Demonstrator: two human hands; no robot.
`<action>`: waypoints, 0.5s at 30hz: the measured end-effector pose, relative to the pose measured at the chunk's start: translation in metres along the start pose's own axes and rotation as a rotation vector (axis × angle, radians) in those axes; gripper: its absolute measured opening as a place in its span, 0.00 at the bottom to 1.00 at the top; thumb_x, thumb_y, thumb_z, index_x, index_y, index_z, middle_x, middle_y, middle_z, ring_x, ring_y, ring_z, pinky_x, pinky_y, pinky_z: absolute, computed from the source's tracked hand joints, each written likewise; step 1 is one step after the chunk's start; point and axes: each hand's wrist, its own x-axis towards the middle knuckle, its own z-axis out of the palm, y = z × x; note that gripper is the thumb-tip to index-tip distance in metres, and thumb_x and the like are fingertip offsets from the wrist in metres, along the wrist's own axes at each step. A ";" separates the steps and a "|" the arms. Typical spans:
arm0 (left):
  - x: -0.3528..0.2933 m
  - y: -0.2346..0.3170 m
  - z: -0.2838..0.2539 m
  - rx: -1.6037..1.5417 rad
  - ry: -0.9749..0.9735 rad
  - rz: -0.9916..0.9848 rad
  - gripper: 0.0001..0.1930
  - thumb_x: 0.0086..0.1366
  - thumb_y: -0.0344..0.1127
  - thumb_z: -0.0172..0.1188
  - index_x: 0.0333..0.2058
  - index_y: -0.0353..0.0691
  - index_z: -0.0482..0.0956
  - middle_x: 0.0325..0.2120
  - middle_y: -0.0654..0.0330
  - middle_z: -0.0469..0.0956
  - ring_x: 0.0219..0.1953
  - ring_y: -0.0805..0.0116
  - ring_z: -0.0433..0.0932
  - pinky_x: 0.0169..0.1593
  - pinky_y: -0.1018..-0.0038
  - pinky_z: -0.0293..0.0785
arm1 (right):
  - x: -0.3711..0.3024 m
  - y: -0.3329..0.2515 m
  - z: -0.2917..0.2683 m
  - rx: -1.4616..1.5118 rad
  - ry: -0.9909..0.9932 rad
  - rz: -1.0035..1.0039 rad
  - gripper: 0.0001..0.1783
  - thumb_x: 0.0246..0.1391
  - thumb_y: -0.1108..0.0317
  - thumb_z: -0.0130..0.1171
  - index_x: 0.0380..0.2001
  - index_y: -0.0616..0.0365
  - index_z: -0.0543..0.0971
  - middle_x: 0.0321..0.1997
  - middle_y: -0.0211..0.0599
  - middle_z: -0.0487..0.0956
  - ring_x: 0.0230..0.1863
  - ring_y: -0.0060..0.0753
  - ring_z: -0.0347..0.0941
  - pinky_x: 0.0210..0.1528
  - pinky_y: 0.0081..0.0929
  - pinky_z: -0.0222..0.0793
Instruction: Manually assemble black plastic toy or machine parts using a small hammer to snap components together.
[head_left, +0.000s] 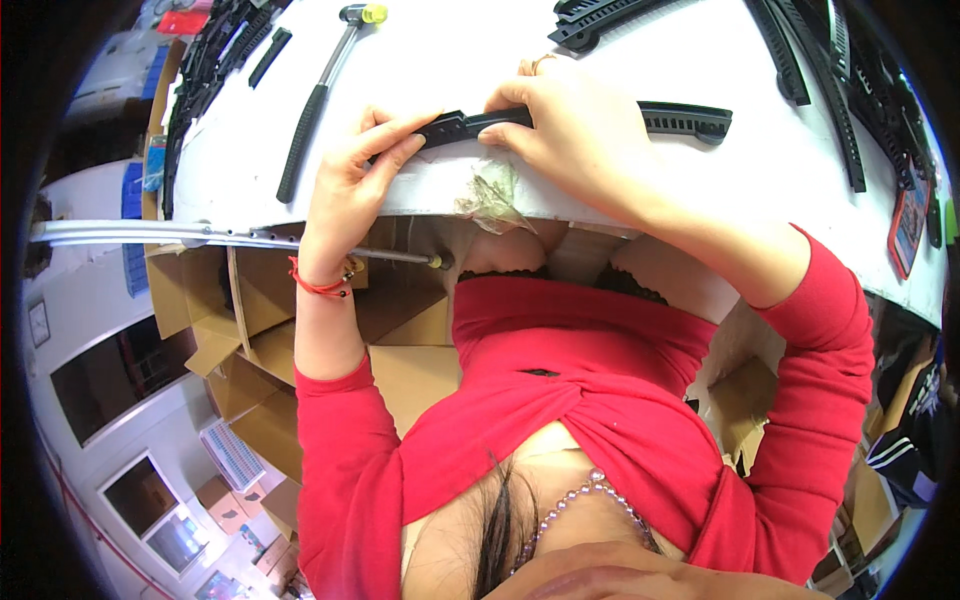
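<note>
Both of my hands hold a long, slightly curved black plastic strip [688,122] with slots along its edge, above the white table near its front edge. My left hand [350,178] pinches a short black end piece [446,128] at the strip's left end between thumb and fingers. Whether that piece is separate or part of the strip I cannot tell. My right hand [578,128] is closed over the strip's middle, hiding that stretch, with its thumb along the near side. Left of my left hand lies a small mallet [318,110] with a black grip and a yellow-faced head.
More black strips lie heaped at the table's left [222,60] and right [822,85], with others at the far edge [610,20]. Crumpled clear plastic [494,198] hangs at the front edge. Cardboard boxes [270,300] and a metal bar [130,232] are at lower left.
</note>
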 end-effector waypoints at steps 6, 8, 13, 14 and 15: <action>0.002 0.002 0.002 0.091 0.003 0.081 0.16 0.63 0.23 0.59 0.50 0.41 0.82 0.34 0.60 0.73 0.37 0.70 0.71 0.42 0.78 0.68 | 0.005 -0.004 0.004 0.054 -0.029 0.033 0.16 0.50 0.57 0.65 0.38 0.54 0.85 0.40 0.40 0.79 0.44 0.44 0.77 0.46 0.36 0.72; 0.004 0.006 -0.003 0.503 0.026 0.315 0.16 0.62 0.28 0.63 0.49 0.43 0.83 0.43 0.56 0.75 0.47 0.62 0.72 0.51 0.70 0.69 | 0.006 -0.008 0.004 0.062 -0.032 0.050 0.16 0.51 0.57 0.65 0.39 0.54 0.85 0.41 0.41 0.80 0.44 0.45 0.77 0.46 0.38 0.73; 0.021 -0.061 -0.066 0.710 0.491 0.229 0.22 0.60 0.42 0.69 0.48 0.35 0.78 0.47 0.48 0.73 0.54 0.55 0.70 0.57 0.63 0.67 | 0.005 -0.013 0.010 0.053 -0.025 0.022 0.16 0.51 0.57 0.64 0.39 0.54 0.85 0.41 0.41 0.80 0.44 0.46 0.77 0.47 0.39 0.73; 0.018 -0.072 -0.072 0.684 0.400 -0.034 0.21 0.61 0.41 0.68 0.46 0.33 0.77 0.42 0.50 0.75 0.47 0.59 0.73 0.51 0.66 0.70 | 0.006 -0.013 0.010 0.061 -0.022 0.013 0.16 0.52 0.57 0.64 0.40 0.54 0.85 0.41 0.41 0.80 0.44 0.46 0.77 0.47 0.39 0.73; 0.013 -0.082 -0.078 0.651 0.307 -0.297 0.20 0.62 0.41 0.67 0.45 0.31 0.77 0.37 0.52 0.77 0.41 0.63 0.76 0.45 0.69 0.74 | 0.005 -0.014 0.010 0.067 -0.018 0.004 0.16 0.52 0.57 0.64 0.40 0.54 0.85 0.41 0.41 0.80 0.44 0.46 0.77 0.47 0.39 0.73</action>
